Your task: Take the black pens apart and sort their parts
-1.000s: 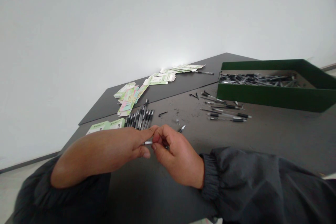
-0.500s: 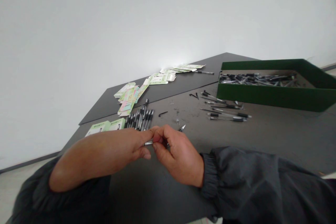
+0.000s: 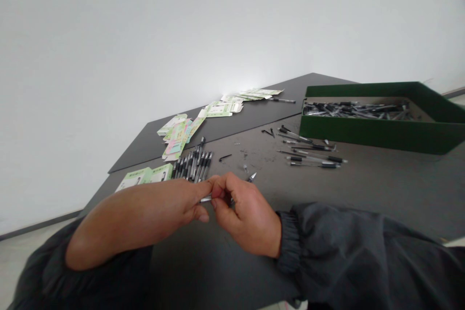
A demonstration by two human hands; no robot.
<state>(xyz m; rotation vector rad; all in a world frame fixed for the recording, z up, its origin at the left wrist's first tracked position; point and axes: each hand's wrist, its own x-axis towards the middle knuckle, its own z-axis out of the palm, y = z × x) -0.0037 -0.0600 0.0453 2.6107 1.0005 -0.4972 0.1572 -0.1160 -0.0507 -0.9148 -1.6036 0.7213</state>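
Note:
Both hands meet over the near part of the dark table, with a pen [image 3: 205,199] running between them. My right hand [image 3: 240,213] pinches the pen between thumb and fingers. My left hand [image 3: 194,201] is closed around its other end, so most of the pen is hidden. A pointed pen tip [image 3: 252,177] shows just beyond my right knuckles; I cannot tell whether it belongs to the held pen. Just past my left hand lies a row of black-gripped pens [image 3: 192,162]. Two pale green boxes [image 3: 160,173] sit beside the row, partly covered by my left forearm.
A green tray [image 3: 378,136] full of pens stands at the right. Loose pens and refills [image 3: 312,152] lie before it. Flattened green cartons [image 3: 220,108] trail along the back of the table [image 3: 363,189]. Small clear bits and a black pen clip [image 3: 225,157] lie mid-table.
Almost nothing differs. Both hands keep the same hold on the pen, and my left forearm has shifted very slightly left and down.

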